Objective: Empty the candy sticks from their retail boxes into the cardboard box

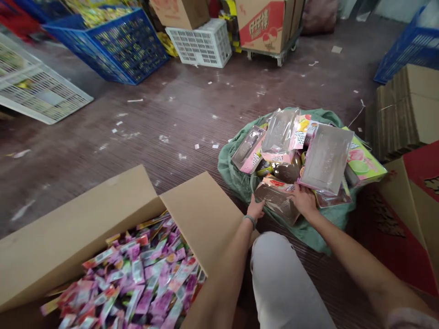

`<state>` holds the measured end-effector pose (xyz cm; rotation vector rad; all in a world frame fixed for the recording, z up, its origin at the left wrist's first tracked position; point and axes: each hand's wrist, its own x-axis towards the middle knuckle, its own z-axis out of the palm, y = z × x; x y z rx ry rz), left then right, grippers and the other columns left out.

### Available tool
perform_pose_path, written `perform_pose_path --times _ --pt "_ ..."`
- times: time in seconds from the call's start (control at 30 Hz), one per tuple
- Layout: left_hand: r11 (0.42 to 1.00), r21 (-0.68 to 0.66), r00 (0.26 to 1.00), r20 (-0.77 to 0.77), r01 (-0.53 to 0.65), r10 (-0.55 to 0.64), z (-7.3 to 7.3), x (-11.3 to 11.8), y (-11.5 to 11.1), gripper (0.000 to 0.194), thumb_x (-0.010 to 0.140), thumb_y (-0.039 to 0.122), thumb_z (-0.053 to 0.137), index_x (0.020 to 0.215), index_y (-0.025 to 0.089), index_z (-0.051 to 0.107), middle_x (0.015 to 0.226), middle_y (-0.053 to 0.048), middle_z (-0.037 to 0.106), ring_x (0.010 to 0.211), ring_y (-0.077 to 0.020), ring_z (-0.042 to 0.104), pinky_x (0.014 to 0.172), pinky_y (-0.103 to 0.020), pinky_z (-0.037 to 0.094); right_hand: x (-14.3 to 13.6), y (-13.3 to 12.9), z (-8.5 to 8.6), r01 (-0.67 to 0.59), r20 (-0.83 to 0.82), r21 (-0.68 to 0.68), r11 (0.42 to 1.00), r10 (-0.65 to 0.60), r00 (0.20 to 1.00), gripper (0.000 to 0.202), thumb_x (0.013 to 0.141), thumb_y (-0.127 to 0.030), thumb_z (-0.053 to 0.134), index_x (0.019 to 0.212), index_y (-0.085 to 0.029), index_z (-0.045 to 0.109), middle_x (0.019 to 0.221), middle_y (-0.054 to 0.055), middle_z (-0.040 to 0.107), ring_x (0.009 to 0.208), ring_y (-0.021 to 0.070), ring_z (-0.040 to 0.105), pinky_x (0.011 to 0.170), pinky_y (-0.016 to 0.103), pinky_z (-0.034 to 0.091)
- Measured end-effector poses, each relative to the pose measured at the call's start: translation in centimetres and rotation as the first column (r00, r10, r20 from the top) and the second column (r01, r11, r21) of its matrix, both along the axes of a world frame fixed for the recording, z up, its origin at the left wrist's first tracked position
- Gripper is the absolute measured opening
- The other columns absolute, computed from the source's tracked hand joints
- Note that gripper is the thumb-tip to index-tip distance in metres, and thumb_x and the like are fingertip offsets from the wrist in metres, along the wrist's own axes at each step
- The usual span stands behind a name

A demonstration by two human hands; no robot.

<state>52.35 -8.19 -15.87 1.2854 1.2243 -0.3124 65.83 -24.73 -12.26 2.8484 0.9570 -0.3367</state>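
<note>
A green woven sack (228,171) lies rolled down on the floor, heaped with empty-looking display boxes with clear plastic tops. My left hand (255,209) grips the near left end of one clear-topped display box (279,201) at the front of the heap. The right end of that same box is in my right hand (303,200), fingers bent over its edge. Beside my right hand lies another clear-topped box (327,157), tilted on the pile. To the left, an open carton (202,214) holds many small purple and pink sachets (147,278).
Blue crates (132,45) and white crates (202,45) stand at the back and left. Cartons sit on a wheeled trolley (279,57). Flattened cardboard (394,109) and a red-printed carton (411,196) are on the right. Paper scraps litter the floor (192,114).
</note>
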Motion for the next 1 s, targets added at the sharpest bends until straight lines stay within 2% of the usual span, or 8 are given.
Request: perform_pose_path --times 0.13,0.27,0.43,0.6,0.73,0.83,0.9,1.0 --pt "0.998 -0.038 0.995 0.077 -0.055 0.058 1.5 -0.7 0.2 0.089 0.102 0.036 0.064 0.174 0.027 0.011 0.131 -0.015 0.069 0.073 -0.0107 0.068 0.068 -0.022 0.055 -0.1 1.3 -0.4 0.0 -0.005 0.006 1.0 0.0 1.0 0.049 0.1 -0.029 0.068 0.143 -0.009 0.057 0.135 0.027 0.068 0.129 0.0353 0.065 0.107 0.042 0.051" --pt "0.996 -0.043 0.989 0.123 -0.075 0.08 4.2 -1.7 0.2 0.086 0.101 0.037 0.068 0.171 0.023 0.021 0.117 -0.013 0.072 0.071 -0.0111 0.068 0.068 -0.022 0.055 -2.6 0.9 0.8 0.005 0.008 0.077 0.997 -0.006 1.0 0.051 0.104 -0.025 0.06 0.15 -0.005 0.054 0.137 0.028 0.066 0.125 0.0336 0.066 0.11 0.043 0.051" --pt "0.995 -0.009 0.985 0.143 -0.101 0.101 8.0 -4.0 0.6 0.061 0.102 0.034 0.065 0.156 0.014 0.046 0.09 -0.006 0.068 0.065 -0.0117 0.066 0.062 -0.021 0.052 -7.0 -0.5 3.2 -0.006 -0.024 0.083 0.997 0.008 1.0 0.05 0.105 -0.016 0.05 0.152 -0.002 0.053 0.145 0.029 0.061 0.131 0.036 0.063 0.115 0.049 0.048" --pt "0.993 0.019 0.969 0.224 -0.114 0.107 12.4 -7.7 1.1 0.036 0.098 0.033 0.07 0.126 0.011 0.063 0.083 -0.004 0.067 0.064 -0.011 0.065 0.061 -0.02 0.049 -9.2 -1.4 7.2 -0.165 -0.078 0.107 0.98 0.173 0.982 0.042 0.107 -0.027 0.052 0.138 -0.002 0.065 0.132 0.027 0.069 0.118 0.0362 0.07 0.101 0.048 0.056" --pt "0.985 0.058 0.946 0.293 -0.165 0.141 14.8 -12.6 1.1 0.051 0.082 0.04 0.082 0.12 0.01 0.065 0.087 -0.008 0.074 0.069 -0.0149 0.069 0.067 -0.025 0.053 -8.4 -1.8 11.0 -0.409 -0.061 0.26 0.874 0.438 0.897 0.041 0.113 -0.036 0.041 0.116 -0.013 0.076 0.111 0.017 0.076 0.101 0.0263 0.074 0.089 0.035 0.057" --pt "0.967 0.13 0.926 0.338 -0.221 0.166 15.9 -17.7 0.8 0.075 0.065 0.051 0.09 0.123 0.01 0.067 0.096 -0.013 0.079 0.079 -0.0201 0.073 0.074 -0.029 0.056 -6.5 -2.3 12.9 -0.5 0.14 0.369 0.783 0.485 0.863 0.043 0.113 -0.04 0.04 0.129 -0.017 0.074 0.127 0.018 0.073 0.119 0.0276 0.068 0.106 0.042 0.051" --pt "0.947 0.17 0.917 0.342 -0.274 0.204 16.6 -21.7 0.2 0.083 0.059 0.059 0.092 0.123 0.012 0.068 0.102 -0.014 0.08 0.086 -0.0229 0.075 0.078 -0.031 0.057 -5.0 -3.0 12.9 -0.445 0.255 0.38 0.811 0.37 0.893 0.052 0.106 -0.049 0.059 0.15 -0.022 0.063 0.153 0.02 0.059 0.141 0.0372 0.053 0.118 0.056 0.04" --pt "0.907 0.221 0.905 0.32 -0.359 0.28 17.5 -27.7 -1.9 0.084 0.057 0.066 0.091 0.121 0.015 0.073 0.099 -0.012 0.081 0.087 -0.0242 0.075 0.079 -0.032 0.057 -2.6 -3.7 10.4 -0.22 0.24 0.291 0.931 0.151 0.959 0.097 0.083 -0.065 0.083 0.164 -0.026 0.047 0.173 0.024 0.032 0.157 0.0547 0.024 0.12 0.076 0.025"
